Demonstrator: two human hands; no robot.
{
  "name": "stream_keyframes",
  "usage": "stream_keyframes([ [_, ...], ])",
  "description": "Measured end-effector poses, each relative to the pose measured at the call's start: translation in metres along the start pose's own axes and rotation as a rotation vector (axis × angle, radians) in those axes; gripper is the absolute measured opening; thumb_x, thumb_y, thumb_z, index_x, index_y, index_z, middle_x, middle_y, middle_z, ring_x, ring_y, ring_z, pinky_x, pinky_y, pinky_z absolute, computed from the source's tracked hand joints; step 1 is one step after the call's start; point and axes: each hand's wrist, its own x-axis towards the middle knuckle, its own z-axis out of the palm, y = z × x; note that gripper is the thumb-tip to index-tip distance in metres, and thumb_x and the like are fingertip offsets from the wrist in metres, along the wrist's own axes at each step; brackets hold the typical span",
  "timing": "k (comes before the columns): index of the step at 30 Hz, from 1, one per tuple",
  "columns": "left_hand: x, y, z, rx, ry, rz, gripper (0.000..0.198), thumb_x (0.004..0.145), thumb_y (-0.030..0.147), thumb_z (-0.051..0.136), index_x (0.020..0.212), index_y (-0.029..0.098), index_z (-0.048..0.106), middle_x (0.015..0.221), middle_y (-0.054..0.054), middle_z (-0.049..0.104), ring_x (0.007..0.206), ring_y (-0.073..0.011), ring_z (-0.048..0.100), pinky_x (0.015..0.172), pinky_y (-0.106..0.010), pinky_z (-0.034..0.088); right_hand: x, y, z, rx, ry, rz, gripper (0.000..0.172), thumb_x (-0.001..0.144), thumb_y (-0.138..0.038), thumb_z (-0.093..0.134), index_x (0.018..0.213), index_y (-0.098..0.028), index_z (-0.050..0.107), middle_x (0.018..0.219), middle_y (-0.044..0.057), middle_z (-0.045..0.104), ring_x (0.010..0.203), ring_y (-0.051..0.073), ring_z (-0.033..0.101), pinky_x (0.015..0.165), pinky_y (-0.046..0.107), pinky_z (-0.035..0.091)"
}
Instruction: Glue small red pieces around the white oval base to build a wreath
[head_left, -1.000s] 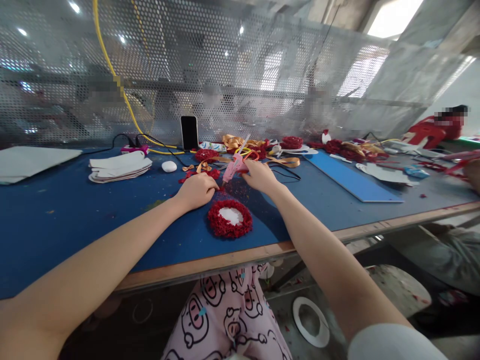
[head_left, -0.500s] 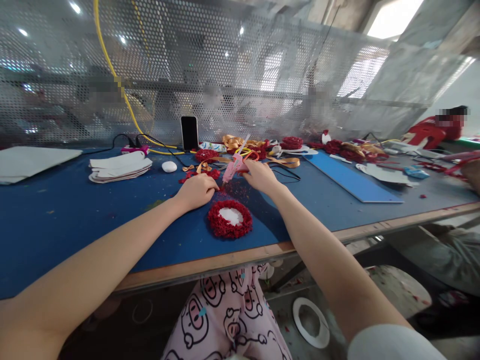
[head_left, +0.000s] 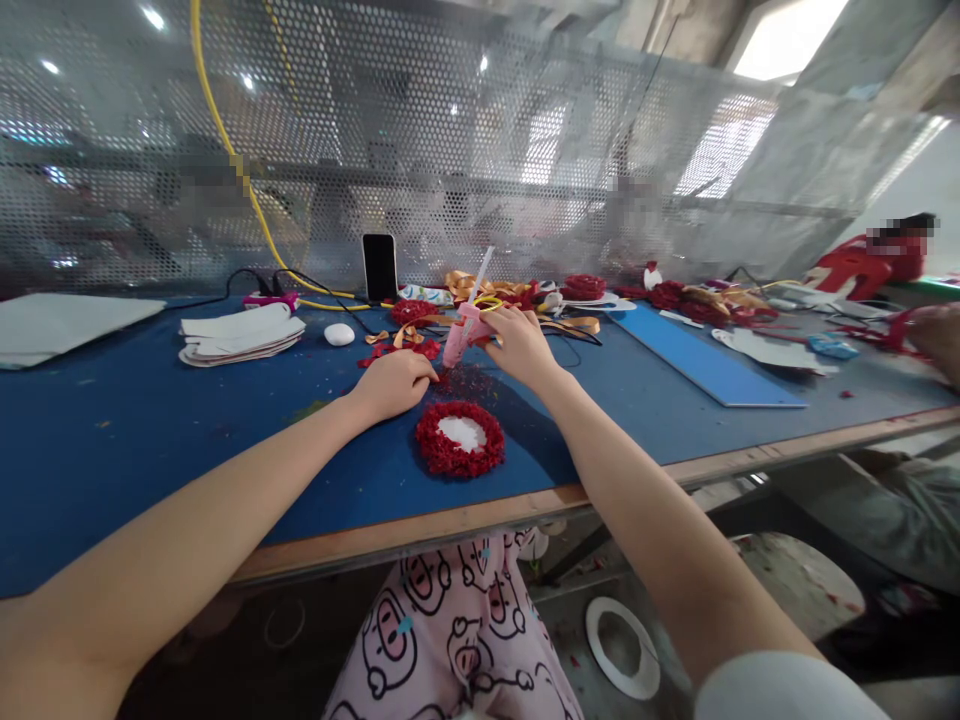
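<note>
Head view: A person at a blue desk (head_left: 187, 430) points a pink glue gun (head_left: 460, 337) downward with the right hand (head_left: 523, 345), the grip closed about its handle. A pale stick (head_left: 482, 272) rises from the gun's back end, and a loop of yellow cord (head_left: 491, 301) shows beside it. The left hand (head_left: 394, 383) rests curled on the desk, its fingertips (head_left: 430, 374) at a red scrap (head_left: 443, 379) just beside the gun's nozzle; whether that grip pinches the scrap cannot be told. Nearer the desk's front edge, between the forearms, lies a wreath (head_left: 429, 440), shaggy red around a white centre, apart from both hands. Beyond the hands, red petals (head_left: 420, 350), gold ribbon (head_left: 465, 283) and two red rounds (head_left: 412, 311) spread toward the desk's back. A phone (head_left: 379, 267) stands upright before a mesh screen (head_left: 420, 120), with a white oval object (head_left: 339, 334) and a stack of card (head_left: 240, 338) to its left. A blue board (head_left: 697, 355) lies flat at right, near white offcuts (head_left: 769, 346). At the far right edge, another person's hand (head_left: 936, 335), blurred, is beside red material (head_left: 898, 332). Below the desk show pig-print trousers (head_left: 457, 640) and a white ring (head_left: 594, 640).
</note>
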Motion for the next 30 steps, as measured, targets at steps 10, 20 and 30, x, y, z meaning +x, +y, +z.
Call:
stream_keyframes([
  [10,0.0,0.005,-0.004,0.036,-0.033,-0.06,0.035,0.084,0.013,0.046,0.095,0.02,0.079,0.106,-0.004,0.077,0.105,-0.0229,0.068,0.101,-0.038,0.05,0.002,0.0,-0.009,0.092,0.134,-0.199,0.025,0.09,-0.022,0.057,0.111,-0.024,0.07,0.106,0.006,0.07,0.105,0.025,0.056,0.097,0.039,0.033],
  [20,0.001,0.003,-0.003,-0.024,-0.018,-0.058,0.034,0.084,0.013,0.046,0.092,0.019,0.078,0.103,-0.006,0.077,0.103,-0.0237,0.068,0.101,-0.039,0.05,0.0,0.001,-0.013,-0.009,0.165,-0.114,0.027,0.085,-0.019,0.057,0.109,-0.022,0.069,0.109,0.007,0.069,0.11,0.026,0.055,0.1,0.041,0.033],
  [30,0.007,0.004,0.005,-0.171,0.058,-0.273,0.025,0.085,0.026,0.062,0.1,0.014,0.078,0.099,-0.01,0.077,0.083,-0.0218,0.069,0.089,-0.036,0.053,-0.003,0.001,0.004,-0.128,-0.255,0.427,0.042,0.09,-0.038,0.055,0.124,-0.013,0.059,0.125,0.019,0.062,0.113,0.034,0.061,0.094,0.045,0.044],
])
